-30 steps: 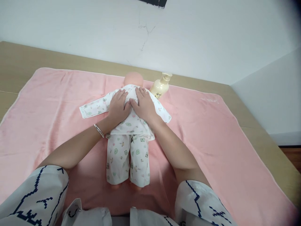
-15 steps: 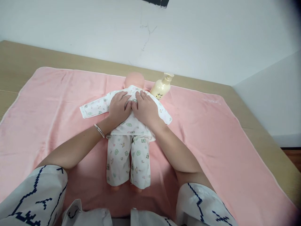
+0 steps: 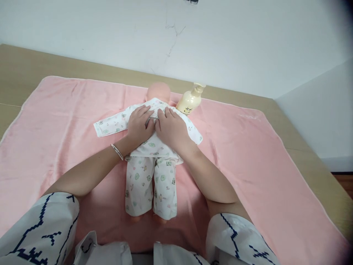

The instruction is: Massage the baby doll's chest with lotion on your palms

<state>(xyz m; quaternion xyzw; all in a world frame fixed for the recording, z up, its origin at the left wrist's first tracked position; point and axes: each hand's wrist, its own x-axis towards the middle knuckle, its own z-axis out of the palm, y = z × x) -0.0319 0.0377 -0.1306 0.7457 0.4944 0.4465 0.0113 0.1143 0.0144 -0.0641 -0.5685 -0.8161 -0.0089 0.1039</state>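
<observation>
A baby doll in a white printed top and trousers lies on a pink blanket, its bald head at the far end and its feet toward me. My left hand rests flat on the left half of the doll's upper torso, fingers stretched out. Beside it, my right hand lies on the right half, also with fingers extended. The two thumbs come close together at the middle. Both hands hide part of the shirt. The doll's face is not visible.
A cream pump bottle stands tilted in view near the doll's head, to the right. The blanket covers most of a wooden table, which meets a white wall behind.
Both hands stay on the doll's upper torso with hardly any movement. The whole view has shifted very slightly, so the scene sits a little higher.
</observation>
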